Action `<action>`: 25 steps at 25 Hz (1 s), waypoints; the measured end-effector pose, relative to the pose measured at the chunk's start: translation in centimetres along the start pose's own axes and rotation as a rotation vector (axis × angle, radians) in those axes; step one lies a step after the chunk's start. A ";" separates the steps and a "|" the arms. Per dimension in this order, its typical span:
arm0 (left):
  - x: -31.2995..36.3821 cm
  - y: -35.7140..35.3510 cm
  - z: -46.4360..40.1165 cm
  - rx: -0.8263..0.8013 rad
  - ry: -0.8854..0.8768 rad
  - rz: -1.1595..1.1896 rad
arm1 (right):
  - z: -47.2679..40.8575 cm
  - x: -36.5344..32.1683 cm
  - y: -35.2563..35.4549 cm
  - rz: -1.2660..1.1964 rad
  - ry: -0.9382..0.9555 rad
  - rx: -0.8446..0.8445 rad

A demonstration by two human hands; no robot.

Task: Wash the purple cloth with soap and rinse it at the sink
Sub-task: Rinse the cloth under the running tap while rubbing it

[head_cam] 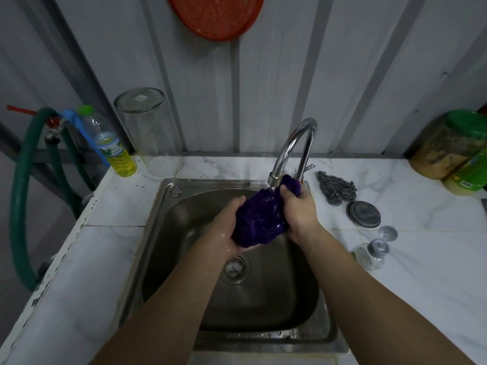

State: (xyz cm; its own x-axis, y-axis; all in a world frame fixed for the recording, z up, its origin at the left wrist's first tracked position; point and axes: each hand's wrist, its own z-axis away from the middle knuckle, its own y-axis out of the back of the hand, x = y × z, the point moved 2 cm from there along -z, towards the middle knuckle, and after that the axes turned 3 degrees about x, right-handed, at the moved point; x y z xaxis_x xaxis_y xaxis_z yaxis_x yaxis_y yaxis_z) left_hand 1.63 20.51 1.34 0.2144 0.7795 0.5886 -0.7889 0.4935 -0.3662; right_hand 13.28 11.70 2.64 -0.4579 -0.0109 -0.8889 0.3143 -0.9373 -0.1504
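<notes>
Seemingly mid-rinse: both hands, left and right, grip the cloth under the tap; wringing probably remains.

left hand: curled, gripping | right hand: curled, gripping | forearms converging

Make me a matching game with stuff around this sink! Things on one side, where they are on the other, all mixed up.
Things:
1. cloth
2. soap bottle
3. steel wool
4. red basket

Places:
A. hanging on the wall
B. counter, right of the tap
C. held in both hands under the tap
D. counter's back left corner

Pairs: 1-C, 2-D, 3-B, 4-A
</notes>
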 end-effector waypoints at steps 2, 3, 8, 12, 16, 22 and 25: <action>-0.4 -0.1 -0.6 0.055 0.005 -0.028 | 0.4 -0.2 -0.7 -0.015 0.090 0.030; -0.5 -0.5 -0.8 0.086 -0.002 -0.011 | 0.9 0.0 -1.0 -0.020 0.117 0.040; 0.5 -2.3 -1.3 0.095 -0.016 0.095 | 6.8 1.2 -1.9 0.277 0.295 0.045; 0.0 -2.9 -1.2 0.105 -0.055 0.077 | 7.2 0.7 -3.0 0.546 0.287 0.144; -0.3 -5.2 -0.2 0.202 -0.141 -0.031 | 0.7 -1.4 -1.9 0.648 0.106 0.237; 0.9 -4.2 -1.9 0.312 -0.128 -0.064 | 3.7 0.9 -1.2 0.399 0.281 0.236; 0.6 -3.0 -2.5 0.144 -0.107 -0.017 | 6.7 2.5 -2.1 0.435 0.457 0.093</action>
State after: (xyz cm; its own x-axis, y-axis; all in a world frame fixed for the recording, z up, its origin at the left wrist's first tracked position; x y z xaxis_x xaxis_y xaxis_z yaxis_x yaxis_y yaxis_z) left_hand 5.52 20.47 0.98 0.1718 0.7221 0.6701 -0.8616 0.4399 -0.2531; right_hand 5.90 11.28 3.67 0.1034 -0.2672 -0.9581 0.3086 -0.9071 0.2863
